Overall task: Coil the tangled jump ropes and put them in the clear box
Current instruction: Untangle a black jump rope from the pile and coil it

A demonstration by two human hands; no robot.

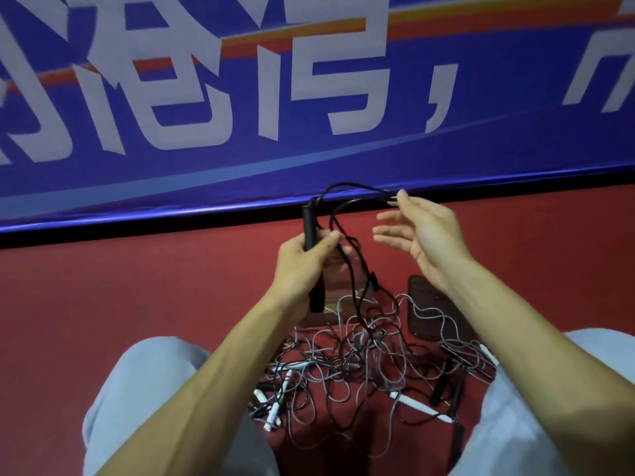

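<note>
Rope (347,183), thin black, loops from handle-gripping left fingers (328,239) to spread right fingers (388,231).

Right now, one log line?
left hand: grips black handle | right hand: black rope at thumb, grip unclear | tangle: on floor

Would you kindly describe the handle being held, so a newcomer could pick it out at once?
Below the blue banner, above the red floor, the left hand grips an upright black handle. Unlike the white handles lying in the tangled pile, it is lifted, and its black cord arcs to the right hand.
</note>
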